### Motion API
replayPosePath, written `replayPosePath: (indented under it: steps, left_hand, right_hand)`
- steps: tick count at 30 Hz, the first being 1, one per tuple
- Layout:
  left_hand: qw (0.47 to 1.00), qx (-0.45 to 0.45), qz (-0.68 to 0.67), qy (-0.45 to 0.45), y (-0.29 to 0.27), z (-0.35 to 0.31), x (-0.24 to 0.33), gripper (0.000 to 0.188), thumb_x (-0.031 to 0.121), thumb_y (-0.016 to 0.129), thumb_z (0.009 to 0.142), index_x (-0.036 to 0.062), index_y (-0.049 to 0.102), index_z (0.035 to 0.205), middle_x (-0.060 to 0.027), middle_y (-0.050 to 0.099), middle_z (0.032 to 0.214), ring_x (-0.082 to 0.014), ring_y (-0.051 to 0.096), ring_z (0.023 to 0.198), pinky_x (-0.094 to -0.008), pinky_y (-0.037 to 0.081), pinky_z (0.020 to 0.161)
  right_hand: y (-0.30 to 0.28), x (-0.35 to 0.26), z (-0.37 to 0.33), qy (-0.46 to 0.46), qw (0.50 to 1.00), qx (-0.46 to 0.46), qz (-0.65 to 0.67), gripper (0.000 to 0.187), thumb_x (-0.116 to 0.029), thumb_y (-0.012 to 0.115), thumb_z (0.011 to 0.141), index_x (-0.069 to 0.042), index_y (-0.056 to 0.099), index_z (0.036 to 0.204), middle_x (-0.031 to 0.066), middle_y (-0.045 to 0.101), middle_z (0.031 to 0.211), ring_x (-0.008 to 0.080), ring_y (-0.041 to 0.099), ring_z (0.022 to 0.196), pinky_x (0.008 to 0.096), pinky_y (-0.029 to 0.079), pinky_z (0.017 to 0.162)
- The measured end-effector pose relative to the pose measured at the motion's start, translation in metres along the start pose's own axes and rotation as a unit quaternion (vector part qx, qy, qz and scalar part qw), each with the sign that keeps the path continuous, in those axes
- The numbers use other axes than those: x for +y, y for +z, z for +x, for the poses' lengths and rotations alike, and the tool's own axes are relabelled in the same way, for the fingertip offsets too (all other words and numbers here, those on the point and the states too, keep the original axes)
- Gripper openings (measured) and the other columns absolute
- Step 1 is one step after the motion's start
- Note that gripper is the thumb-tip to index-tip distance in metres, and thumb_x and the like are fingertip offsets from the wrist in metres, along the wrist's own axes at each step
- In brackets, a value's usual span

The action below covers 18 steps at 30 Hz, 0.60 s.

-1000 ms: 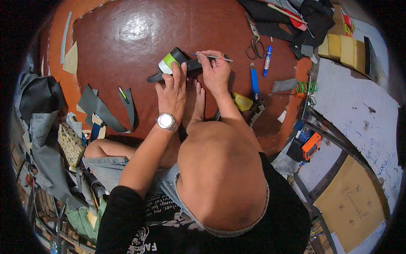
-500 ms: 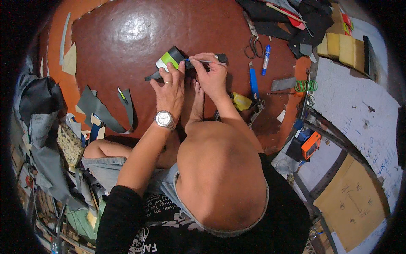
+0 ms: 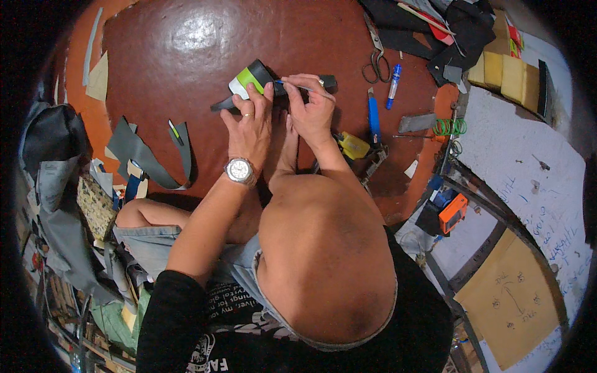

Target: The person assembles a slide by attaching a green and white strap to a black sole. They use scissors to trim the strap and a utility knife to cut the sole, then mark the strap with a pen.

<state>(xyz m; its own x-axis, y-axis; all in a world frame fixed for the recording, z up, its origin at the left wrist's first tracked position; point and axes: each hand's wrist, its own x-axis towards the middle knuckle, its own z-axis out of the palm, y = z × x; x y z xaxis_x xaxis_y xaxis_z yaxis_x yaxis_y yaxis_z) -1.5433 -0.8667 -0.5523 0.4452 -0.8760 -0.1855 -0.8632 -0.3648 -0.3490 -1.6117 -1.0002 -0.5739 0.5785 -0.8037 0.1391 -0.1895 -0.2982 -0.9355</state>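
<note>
A black, green and white shoe-upper piece (image 3: 250, 79) lies on the dark red floor (image 3: 186, 56). My left hand (image 3: 250, 123), with a ring and a silver wristwatch, presses down on that piece with its fingertips. My right hand (image 3: 309, 107) grips a thin pen-like tool (image 3: 297, 85) whose tip touches the piece's right side. A dark strip (image 3: 328, 81) sticks out to the right behind my right hand. My head fills the lower middle and hides my lap.
Grey cut scraps (image 3: 146, 152) lie to the left. Scissors (image 3: 375, 62), a blue pen (image 3: 393, 85), a blue-handled knife (image 3: 372, 115) and a yellow object (image 3: 353, 146) sit right of my hands. Yellow foam blocks (image 3: 504, 74), an orange device (image 3: 453, 212) and a brown envelope (image 3: 513, 298) lie farther right.
My right hand has drawn in from the right, bringing the tool's tip onto the piece. My left hand has shifted slightly on the piece.
</note>
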Motion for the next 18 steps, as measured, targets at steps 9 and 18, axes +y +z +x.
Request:
replayPosePath:
  steps: [9,18]
  left_hand:
    - [0.999,0.018,0.036,0.004,0.0035,0.0001,0.0014,0.066,0.029,0.050,0.102,0.0156,0.034,0.164,-0.0169,0.042,0.153,-0.0345,0.050,0.129,-0.0596,0.046,0.095]
    - [0.998,0.016,0.053,0.006,0.0052,0.0000,0.0023,0.066,0.029,0.049,0.102,0.0159,0.033,0.164,-0.0177,0.042,0.153,-0.0351,0.049,0.129,-0.0600,0.046,0.093]
  right_hand:
    - [-0.0002,-0.0031,0.0026,-0.025,0.999,-0.014,-0.017,0.010,0.001,0.075,0.088,-0.002,0.075,0.098,0.0128,0.076,0.098,0.0259,0.073,0.094,0.0353,0.057,0.085]
    - [-0.0074,-0.0027,0.0055,-0.123,0.987,-0.058,-0.082,0.015,0.004,0.074,0.087,-0.003,0.071,0.099,0.0130,0.074,0.097,0.0331,0.072,0.096,0.0404,0.058,0.084]
